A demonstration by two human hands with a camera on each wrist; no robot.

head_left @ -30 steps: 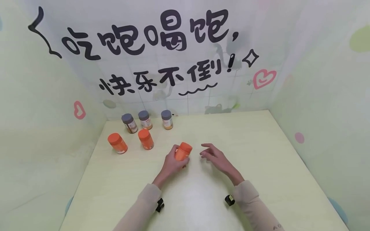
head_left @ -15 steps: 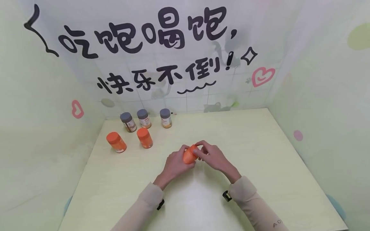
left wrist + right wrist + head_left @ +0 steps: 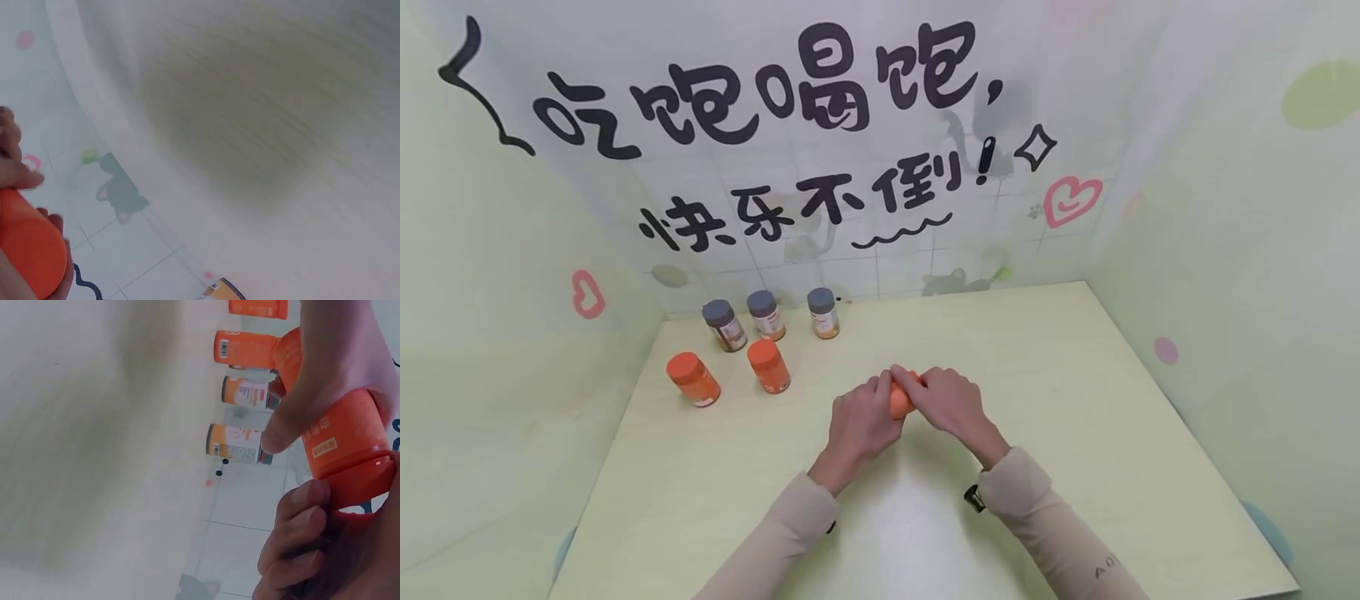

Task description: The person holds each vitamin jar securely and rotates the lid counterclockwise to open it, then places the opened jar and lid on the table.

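An orange plastic jar (image 3: 901,402) is held tilted in front of the person, between both hands. The left hand (image 3: 865,423) grips its body, fingers wrapped around it. At the other end, the right hand (image 3: 957,402) has its fingers curled about the orange lid (image 3: 359,482), mostly covering it in the head view. The right wrist view shows a label on the jar's body and a seam line where lid and body meet. The round bottom of the jar (image 3: 34,257) faces the left wrist camera.
Two more orange jars (image 3: 694,380) (image 3: 769,367) stand at the back left of the pale table (image 3: 1060,433). Behind them, three smaller jars with dark grey lids (image 3: 725,326) (image 3: 766,316) (image 3: 823,313) stand near the printed back wall (image 3: 880,275).
The right hand was apart from the jar, then came left and took hold of its lid. The left hand carried the jar slightly right and tipped it toward the right hand.
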